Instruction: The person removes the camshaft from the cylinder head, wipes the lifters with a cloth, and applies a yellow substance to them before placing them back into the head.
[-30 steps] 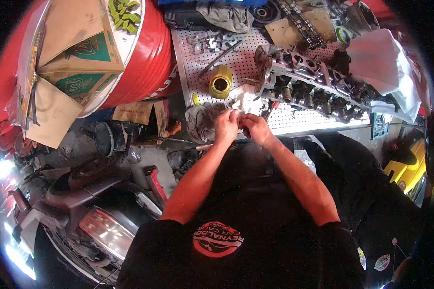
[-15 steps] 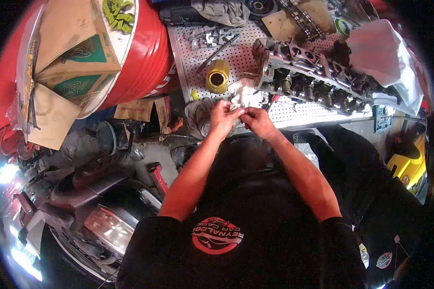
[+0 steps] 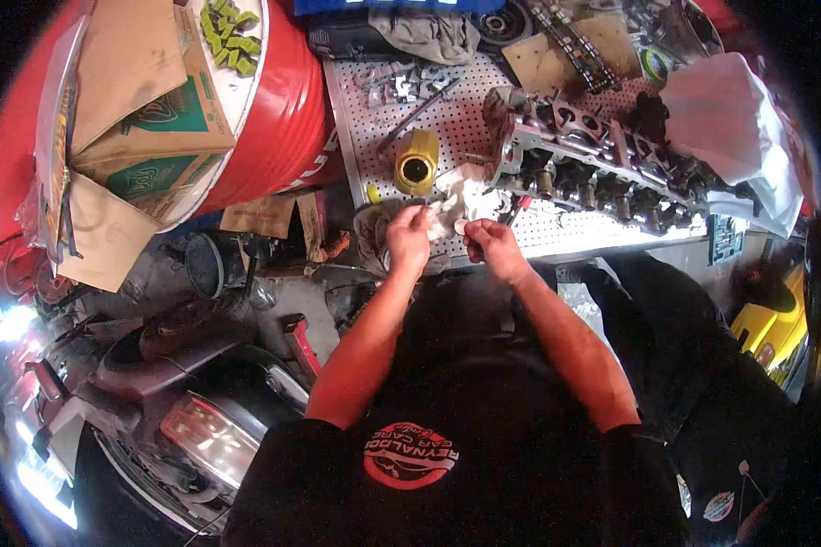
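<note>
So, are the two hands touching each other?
Apart: the head view shows it, with a clear gap between the left hand and the right hand.

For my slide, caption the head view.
Right hand pinching a small pale piece, left hand close by, near a gold bottle and cylinder head.

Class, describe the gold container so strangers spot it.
Find the big red drum, then the perforated tabletop to its right. There, beyond the left hand, sits the container with a dark opening; its gold colour sets it apart from the grey metal parts.
</note>
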A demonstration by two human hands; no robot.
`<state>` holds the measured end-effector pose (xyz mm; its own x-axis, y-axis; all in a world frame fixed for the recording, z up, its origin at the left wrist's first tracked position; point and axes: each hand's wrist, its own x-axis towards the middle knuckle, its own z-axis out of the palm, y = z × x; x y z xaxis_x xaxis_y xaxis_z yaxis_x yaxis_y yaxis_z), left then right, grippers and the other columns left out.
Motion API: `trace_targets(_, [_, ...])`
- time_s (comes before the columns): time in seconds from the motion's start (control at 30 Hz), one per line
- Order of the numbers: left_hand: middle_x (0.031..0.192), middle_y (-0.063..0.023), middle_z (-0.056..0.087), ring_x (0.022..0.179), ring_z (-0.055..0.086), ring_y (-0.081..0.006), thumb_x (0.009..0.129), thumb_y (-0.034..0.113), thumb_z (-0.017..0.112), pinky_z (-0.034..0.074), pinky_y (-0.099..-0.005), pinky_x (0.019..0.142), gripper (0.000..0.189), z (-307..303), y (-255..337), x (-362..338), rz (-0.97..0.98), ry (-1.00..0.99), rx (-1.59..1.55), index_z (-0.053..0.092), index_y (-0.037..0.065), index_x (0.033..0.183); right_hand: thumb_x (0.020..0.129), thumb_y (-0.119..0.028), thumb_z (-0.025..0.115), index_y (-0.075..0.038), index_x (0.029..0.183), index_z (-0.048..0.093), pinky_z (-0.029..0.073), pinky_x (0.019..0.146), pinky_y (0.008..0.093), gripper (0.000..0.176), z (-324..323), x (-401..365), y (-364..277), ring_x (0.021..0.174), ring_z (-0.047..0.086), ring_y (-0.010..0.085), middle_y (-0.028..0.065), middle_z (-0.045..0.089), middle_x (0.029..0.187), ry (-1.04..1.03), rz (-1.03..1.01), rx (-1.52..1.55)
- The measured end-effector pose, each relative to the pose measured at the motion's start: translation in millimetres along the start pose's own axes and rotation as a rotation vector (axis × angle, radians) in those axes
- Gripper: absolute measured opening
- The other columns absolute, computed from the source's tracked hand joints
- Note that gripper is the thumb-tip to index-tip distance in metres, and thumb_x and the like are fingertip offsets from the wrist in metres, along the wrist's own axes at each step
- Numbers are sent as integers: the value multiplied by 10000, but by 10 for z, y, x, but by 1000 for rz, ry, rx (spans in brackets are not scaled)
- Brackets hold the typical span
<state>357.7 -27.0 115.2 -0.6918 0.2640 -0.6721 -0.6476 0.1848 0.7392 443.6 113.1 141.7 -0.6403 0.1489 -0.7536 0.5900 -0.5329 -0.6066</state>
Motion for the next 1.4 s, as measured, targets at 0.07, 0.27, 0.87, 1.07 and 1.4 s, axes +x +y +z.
trace_targets(0.07, [927,-20,646,843,597,-99,906,75,602,486,-259,781,208,49,28,-93,149,-166,13,650,10,1098,944,-245,553,-13,822,603,396,512,265,266,-76,80,62,563,496,106,23,548,660,7,-19,-109])
trace_targets(0.27, [963,-38,653,773,582,-94,810,-43,656,493,-248,657,302,-62,127,-46,158,-370,251,659,23,1104,939,-230,542,-25,824,607,400,527,273,244,-46,77,84,571,497,107,18,562,663,-48,9,-244])
trace_targets(0.87, [963,-41,667,868,594,-109,878,7,605,491,-272,796,204,-41,-119,-138,242,-275,231,671,16,1072,936,-239,572,-6,901,629,441,563,282,242,20,-17,13,577,515,104,27,559,644,-51,-107,-447])
trace_targets(1.07, [901,-11,666,792,587,-78,917,74,588,490,-261,701,145,-133,-149,60,195,24,198,651,7,1029,953,-209,565,8,963,620,434,598,256,223,140,-190,-44,629,495,87,-6,541,674,-22,-234,-347])
trace_targets(1.4, [912,-60,685,782,608,-106,863,34,654,495,-256,707,133,140,-4,-333,335,-42,233,678,-19,982,873,-204,639,12,1049,660,434,538,267,280,109,-47,161,588,560,104,72,663,733,221,-270,-459])
